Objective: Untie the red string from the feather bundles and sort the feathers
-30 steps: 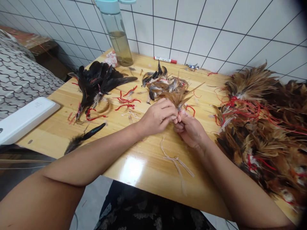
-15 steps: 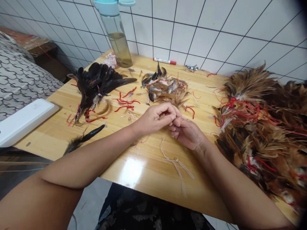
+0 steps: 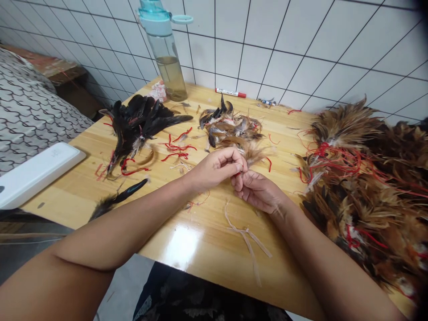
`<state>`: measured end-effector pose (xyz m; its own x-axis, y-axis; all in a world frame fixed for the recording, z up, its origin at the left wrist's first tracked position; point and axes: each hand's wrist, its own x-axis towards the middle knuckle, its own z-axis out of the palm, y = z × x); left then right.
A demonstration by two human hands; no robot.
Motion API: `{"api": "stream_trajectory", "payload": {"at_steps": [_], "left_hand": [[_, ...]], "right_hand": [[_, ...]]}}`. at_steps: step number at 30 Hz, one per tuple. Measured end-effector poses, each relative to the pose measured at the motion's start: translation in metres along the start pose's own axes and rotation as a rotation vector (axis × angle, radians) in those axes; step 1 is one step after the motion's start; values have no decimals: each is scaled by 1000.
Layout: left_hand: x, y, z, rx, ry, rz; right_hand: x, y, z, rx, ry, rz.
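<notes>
My left hand [image 3: 219, 169] is closed in a pinch above the middle of the table. Blurred brown feathers [image 3: 256, 154] fan out from behind its fingers. My right hand [image 3: 262, 192] meets it fingertip to fingertip, thumb and forefinger pressed together. A speck of red shows between the hands, too small to make out. Just beyond lies a loose pile of brown and dark feathers [image 3: 234, 125]. Below the hands is a knotted pale ribbon [image 3: 247, 232]. Short red strings [image 3: 177, 147] are scattered to the left.
Black feathers [image 3: 140, 118] lie at the left, near a white box-like device [image 3: 42, 174]. A water bottle [image 3: 170, 71] and a red-capped marker [image 3: 230, 92] stand or lie by the tiled wall. Brown feather bunches [image 3: 364, 209] tied with red string fill the right side.
My hands have drawn slightly apart at the fingertips, and the right has turned a little. The brown feathers by the left fingers have shifted down and right. The whole view has tilted up slightly.
</notes>
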<state>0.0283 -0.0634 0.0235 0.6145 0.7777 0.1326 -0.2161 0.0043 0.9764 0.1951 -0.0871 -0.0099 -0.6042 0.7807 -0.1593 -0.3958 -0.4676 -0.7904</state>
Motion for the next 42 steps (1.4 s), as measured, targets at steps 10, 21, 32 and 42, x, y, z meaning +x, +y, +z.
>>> {"api": "stream_trajectory", "payload": {"at_steps": [10,21,32,42], "left_hand": [[0,-2,-7,-45,-59,13],[2,1,-12,165,-119,154],[2,6,-15,200,-185,136],[0,14,-22,256,-236,86]], "right_hand": [[-2,-2,7,115,35,-11],[-2,-2,1,52,-34,16],[-1,0,-3,-63,-66,-6],[-1,-1,-4,-34,27,72]]}}
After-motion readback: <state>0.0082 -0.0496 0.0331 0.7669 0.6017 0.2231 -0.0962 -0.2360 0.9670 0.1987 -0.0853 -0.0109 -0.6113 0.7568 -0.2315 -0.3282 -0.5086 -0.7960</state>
